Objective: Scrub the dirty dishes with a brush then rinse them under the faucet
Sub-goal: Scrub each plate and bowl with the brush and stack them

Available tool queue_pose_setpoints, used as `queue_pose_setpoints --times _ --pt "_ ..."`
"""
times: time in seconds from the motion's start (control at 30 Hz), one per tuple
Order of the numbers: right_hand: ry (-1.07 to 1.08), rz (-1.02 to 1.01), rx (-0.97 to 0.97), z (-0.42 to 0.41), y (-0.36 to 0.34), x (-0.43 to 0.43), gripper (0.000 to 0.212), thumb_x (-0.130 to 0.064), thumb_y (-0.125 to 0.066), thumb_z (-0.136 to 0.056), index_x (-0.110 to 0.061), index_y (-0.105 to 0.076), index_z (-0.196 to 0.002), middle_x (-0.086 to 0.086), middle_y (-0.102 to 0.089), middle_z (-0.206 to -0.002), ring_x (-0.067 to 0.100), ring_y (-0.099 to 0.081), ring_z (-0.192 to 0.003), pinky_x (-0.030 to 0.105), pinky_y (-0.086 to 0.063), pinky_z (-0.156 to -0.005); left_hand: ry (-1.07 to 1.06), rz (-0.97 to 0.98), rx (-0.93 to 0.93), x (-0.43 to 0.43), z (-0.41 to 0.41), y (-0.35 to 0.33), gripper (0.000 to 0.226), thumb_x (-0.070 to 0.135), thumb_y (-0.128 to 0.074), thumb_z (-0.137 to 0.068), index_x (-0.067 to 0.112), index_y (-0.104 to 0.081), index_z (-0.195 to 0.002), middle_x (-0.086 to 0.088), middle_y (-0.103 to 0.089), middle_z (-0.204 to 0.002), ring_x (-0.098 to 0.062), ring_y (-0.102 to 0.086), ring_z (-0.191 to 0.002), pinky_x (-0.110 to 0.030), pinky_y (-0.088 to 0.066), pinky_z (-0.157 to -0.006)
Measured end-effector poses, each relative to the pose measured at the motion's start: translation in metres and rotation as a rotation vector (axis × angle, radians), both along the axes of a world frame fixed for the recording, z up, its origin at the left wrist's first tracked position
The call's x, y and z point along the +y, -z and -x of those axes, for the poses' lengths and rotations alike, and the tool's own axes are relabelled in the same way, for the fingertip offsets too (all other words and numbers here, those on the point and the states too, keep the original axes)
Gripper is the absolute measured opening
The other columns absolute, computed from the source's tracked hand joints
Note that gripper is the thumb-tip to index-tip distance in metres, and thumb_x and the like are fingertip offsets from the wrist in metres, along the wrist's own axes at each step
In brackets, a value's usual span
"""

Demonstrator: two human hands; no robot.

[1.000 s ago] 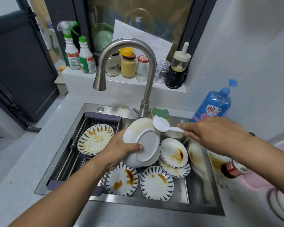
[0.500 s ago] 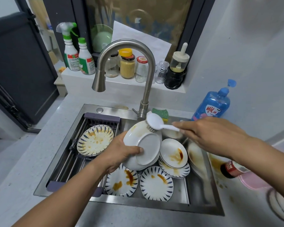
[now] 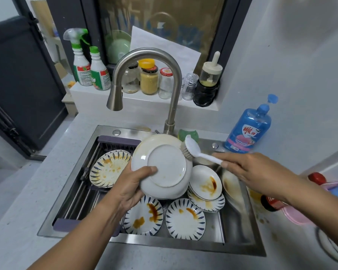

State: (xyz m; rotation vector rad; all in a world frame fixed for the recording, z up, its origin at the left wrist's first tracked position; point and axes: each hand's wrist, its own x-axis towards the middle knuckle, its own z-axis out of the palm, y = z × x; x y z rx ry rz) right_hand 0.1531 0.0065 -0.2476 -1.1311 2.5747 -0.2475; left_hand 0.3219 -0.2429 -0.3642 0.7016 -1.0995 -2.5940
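I hold the left arm in from the near left, its hand [image 3: 132, 189] gripping the white dish [image 3: 165, 166] by the rim, thumb on the underside. The right arm crosses from the right, hand [image 3: 248, 172] palm-down, fingers [image 3: 226, 155] pinching the brush [image 3: 195, 151] handle.

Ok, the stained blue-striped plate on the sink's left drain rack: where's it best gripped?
Likely its left rim, from the left: the blue-striped plate rests on metal rack bars with that edge exposed, while the held white dish crowds its right side.

On the ledge [image 3: 144, 103] ahead of me stand a spray bottle [image 3: 80, 65], a green-capped bottle [image 3: 98, 74] and a yellow-lidded jar [image 3: 149, 79]. A blue soap bottle [image 3: 248, 129] stands on the tabletop [image 3: 27, 211] to my right.
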Motion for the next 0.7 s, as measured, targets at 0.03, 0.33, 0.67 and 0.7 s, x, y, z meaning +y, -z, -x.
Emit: queue_pose_setpoints --times 0.03,0.33,0.67,0.7 --pt "0.057 0.122 -0.078 -0.001 0.003 -0.002 0.035 -0.05 -0.047 -0.103 -0.055 -0.052 -0.138 -0.032 -0.064 -0.079 -0.007 -0.056 -0.07 0.012 -0.045 -0.064 0.002 -0.027 0.011 0.002 0.0 0.0 0.059 -0.013 -0.064 -0.08 0.014 -0.058 -0.133 -0.021 -0.069 -0.125 -0.038 -0.068 -0.114 -0.063 -0.053 -0.094" --pt "0.238 0.51 -0.427 -0.016 0.02 -0.046 0.044 -0.04 -0.089 -0.075 -0.033 -0.072 -0.114 -0.011 -0.078 -0.095 0.008 -0.074 -0.088 0.036 -0.061 -0.086 0.169 -0.161 0.153 0.024 0.002 -0.01 0.058 -0.007 -0.061 -0.08 0.003 -0.056 -0.137 -0.027 -0.062 -0.134 -0.041 -0.06 -0.125 -0.054 -0.054 -0.099" --pt "-0.06 0.285 -0.241 -0.017 -0.002 -0.05 0.066 -0.041 -0.086 -0.077 -0.058 -0.055 -0.133 -0.022 -0.071 -0.106 -0.002 -0.067 -0.093 0.027 -0.057 -0.086 0.543 0.539 -0.078 -0.009 0.011 -0.048 0.057 -0.007 -0.083 -0.074 0.011 -0.066 -0.125 -0.015 -0.074 -0.118 -0.034 -0.071 -0.11 -0.05 -0.057 -0.093" --pt "-0.053 0.261 -0.182 -0.016 -0.005 -0.049 0.066 -0.046 -0.084 -0.079 -0.061 -0.051 -0.135 -0.021 -0.07 -0.108 -0.002 -0.065 -0.092 0.028 -0.056 -0.085 0.528 0.55 -0.096 -0.008 0.012 -0.047 0.056 -0.007 -0.083 -0.074 0.012 -0.066 -0.125 -0.014 -0.074 -0.117 -0.034 -0.071 -0.109 -0.051 -0.057 -0.095"
